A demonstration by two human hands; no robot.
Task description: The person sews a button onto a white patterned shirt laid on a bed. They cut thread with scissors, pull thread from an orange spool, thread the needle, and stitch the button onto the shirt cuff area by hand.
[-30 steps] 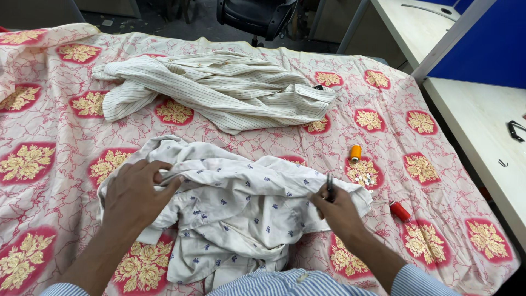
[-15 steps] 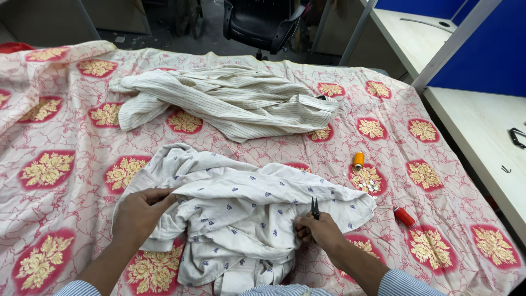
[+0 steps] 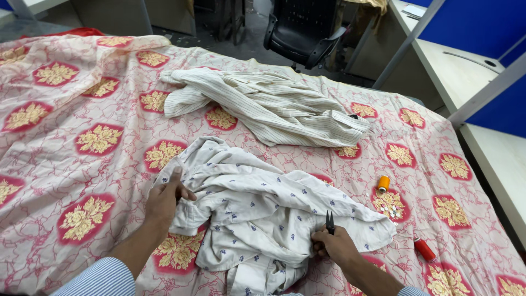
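A crumpled white shirt with small blue marks (image 3: 263,214) lies on the patterned cloth in front of me. My left hand (image 3: 167,197) pinches the shirt's left edge between thumb and fingers. My right hand (image 3: 335,245) rests on the shirt's lower right part and holds small dark scissors (image 3: 330,221), blades pointing up. Beyond lies a cream striped shirt (image 3: 268,104), untouched.
A pink and red bedsheet with gold flower medallions (image 3: 82,137) covers the table. An orange thread spool (image 3: 383,183), small white buttons (image 3: 390,209) and a red spool (image 3: 424,249) lie at the right. A black office chair (image 3: 301,33) and desks (image 3: 493,109) stand beyond.
Both hands drew nearer to me with the white shirt. The right hand slid down to the shirt's lower right, scissors still upright. My view tilted up, showing more of the far table.
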